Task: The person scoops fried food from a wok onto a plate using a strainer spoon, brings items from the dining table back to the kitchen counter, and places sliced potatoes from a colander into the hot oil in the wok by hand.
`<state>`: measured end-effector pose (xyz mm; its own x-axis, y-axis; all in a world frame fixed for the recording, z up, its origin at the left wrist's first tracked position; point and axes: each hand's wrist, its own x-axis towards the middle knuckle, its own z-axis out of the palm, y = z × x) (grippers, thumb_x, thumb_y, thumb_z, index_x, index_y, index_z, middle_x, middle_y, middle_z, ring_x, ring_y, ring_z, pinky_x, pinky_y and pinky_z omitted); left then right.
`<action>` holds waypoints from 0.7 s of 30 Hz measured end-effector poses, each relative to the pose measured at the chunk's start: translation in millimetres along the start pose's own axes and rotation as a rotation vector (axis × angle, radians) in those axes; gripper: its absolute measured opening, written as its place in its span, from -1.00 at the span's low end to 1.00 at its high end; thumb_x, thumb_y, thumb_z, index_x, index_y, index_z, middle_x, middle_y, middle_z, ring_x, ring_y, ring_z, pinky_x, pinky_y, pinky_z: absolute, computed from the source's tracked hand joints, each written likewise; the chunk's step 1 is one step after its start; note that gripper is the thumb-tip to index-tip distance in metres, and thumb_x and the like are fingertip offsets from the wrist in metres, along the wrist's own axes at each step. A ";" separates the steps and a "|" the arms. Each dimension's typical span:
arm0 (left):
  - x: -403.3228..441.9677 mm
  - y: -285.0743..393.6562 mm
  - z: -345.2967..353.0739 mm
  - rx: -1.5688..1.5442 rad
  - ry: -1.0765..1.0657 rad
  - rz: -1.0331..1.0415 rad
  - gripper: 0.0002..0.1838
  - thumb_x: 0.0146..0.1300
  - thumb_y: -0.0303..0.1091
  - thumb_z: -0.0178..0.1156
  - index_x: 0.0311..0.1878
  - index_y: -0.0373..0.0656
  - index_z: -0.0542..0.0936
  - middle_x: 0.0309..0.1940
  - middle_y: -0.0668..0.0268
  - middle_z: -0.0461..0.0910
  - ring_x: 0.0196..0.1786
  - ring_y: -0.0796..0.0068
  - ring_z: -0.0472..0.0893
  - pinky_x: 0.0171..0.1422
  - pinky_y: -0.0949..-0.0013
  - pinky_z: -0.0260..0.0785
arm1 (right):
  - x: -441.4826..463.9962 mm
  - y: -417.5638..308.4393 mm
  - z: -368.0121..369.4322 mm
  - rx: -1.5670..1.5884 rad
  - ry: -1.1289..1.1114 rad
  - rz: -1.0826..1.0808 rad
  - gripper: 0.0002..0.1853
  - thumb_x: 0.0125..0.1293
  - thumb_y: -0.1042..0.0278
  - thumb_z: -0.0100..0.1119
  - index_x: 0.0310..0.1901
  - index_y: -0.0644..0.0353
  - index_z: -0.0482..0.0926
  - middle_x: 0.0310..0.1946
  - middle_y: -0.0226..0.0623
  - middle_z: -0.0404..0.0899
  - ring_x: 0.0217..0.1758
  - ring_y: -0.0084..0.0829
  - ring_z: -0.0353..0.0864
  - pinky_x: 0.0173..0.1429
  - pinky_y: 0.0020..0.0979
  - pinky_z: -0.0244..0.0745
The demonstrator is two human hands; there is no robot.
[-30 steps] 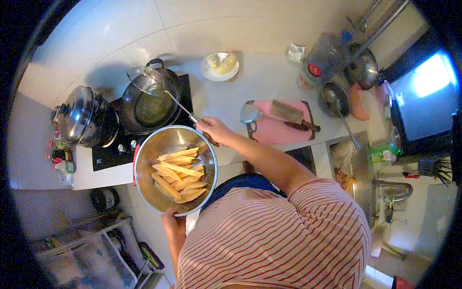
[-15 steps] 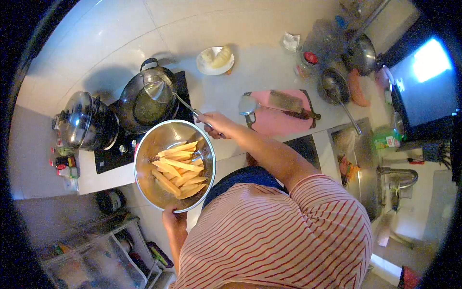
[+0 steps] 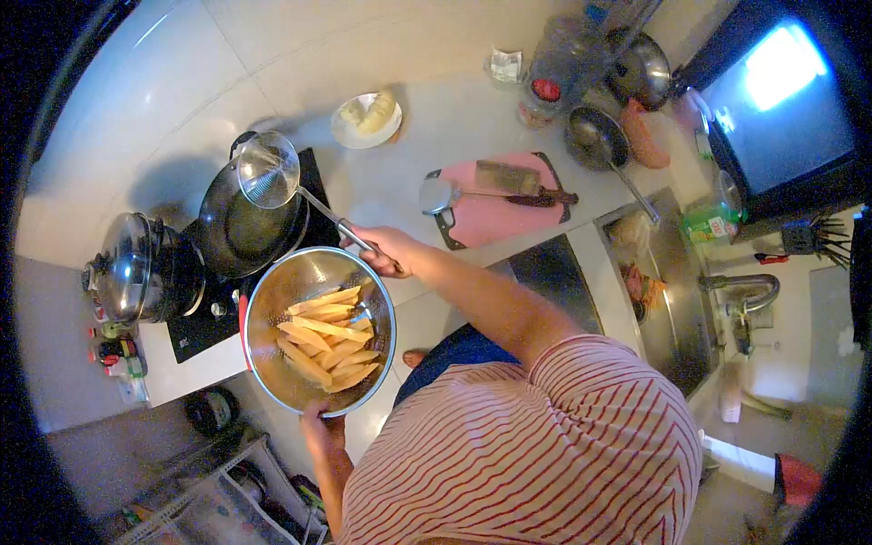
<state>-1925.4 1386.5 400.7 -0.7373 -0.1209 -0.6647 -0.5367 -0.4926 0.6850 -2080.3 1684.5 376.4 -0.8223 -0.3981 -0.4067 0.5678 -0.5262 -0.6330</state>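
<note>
My right hand [image 3: 386, 250] is wrapped round the handle of a wire-mesh skimmer [image 3: 269, 170]. The skimmer's round basket hangs above the rim of a dark wok [image 3: 254, 222] on the black stove, with nothing visible in the mesh. My left hand [image 3: 323, 420] grips the near rim of a metal bowl [image 3: 263, 359], which has small holes in part of its wall. Inside the bowl lie several thick, pale orange sticks [image 3: 327, 338], like cut sweet potato. The bowl is held in front of the stove's edge, and some left-hand fingers are hidden beneath it.
A lidded pot [image 3: 136, 263] stands left of the wok. On the counter are a white plate [image 3: 350, 134] with pale pieces, a pink cutting board [image 3: 490, 218] with a cleaver [image 3: 509, 178], and a small pan [image 3: 595, 136]. The sink [image 3: 686, 336] is at right.
The skimmer has lifted and turned, its basket now nearer the wok's far rim and facing me more. My left hand still holds the bowl. The whole view has shifted and tilted slightly.
</note>
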 end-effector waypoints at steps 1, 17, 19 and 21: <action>-2.6 1.0 3.0 0.006 -0.022 0.006 -0.68 -0.11 -0.55 0.00 -0.19 -0.42 0.41 -0.27 0.11 0.48 -0.31 0.25 0.57 -0.22 0.23 0.52 | -6.4 -0.9 -2.8 0.061 -0.069 0.009 -0.60 0.30 -0.06 -0.15 -0.09 0.11 0.40 -0.76 -0.55 0.17 -0.86 -0.72 0.04 -0.84 -0.63 -0.06; 7.1 34.9 36.1 -0.005 -0.009 -0.211 -0.49 -0.08 -0.53 -0.02 0.05 -0.37 0.30 -0.07 0.06 0.45 -0.10 0.16 0.53 -0.06 0.15 0.46 | -207.7 11.7 -87.5 0.210 0.902 -0.368 -0.70 0.28 0.05 -0.06 -0.12 0.09 0.36 -0.79 -0.50 0.21 -0.87 -0.61 0.14 -0.82 -0.55 0.07; 15.4 54.1 46.5 -0.020 -0.025 -0.241 -0.51 -0.07 -0.53 -0.02 0.04 -0.36 0.30 -0.09 0.09 0.46 -0.12 0.18 0.54 -0.06 0.16 0.46 | -221.7 8.8 -97.3 0.214 0.977 -0.379 -0.70 0.28 0.06 -0.05 -0.10 0.07 0.39 -0.76 -0.51 0.25 -0.84 -0.62 0.17 -0.81 -0.58 0.09; 27.8 59.3 37.4 0.011 -0.056 -0.343 -0.53 -0.04 -0.53 -0.01 0.04 -0.35 0.31 -0.11 0.11 0.48 -0.14 0.20 0.54 -0.06 0.16 0.45 | -234.8 15.3 -112.6 0.346 1.023 -0.386 -0.68 0.28 0.04 -0.05 -0.09 0.09 0.38 -0.78 -0.51 0.22 -0.85 -0.64 0.13 -0.81 -0.59 0.04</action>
<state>-1993.0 1386.1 433.9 -0.5340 0.0976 -0.8398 -0.7613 -0.4875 0.4275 -1882.8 1854.5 388.1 -0.4994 0.5492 -0.6701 0.1208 -0.7217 -0.6815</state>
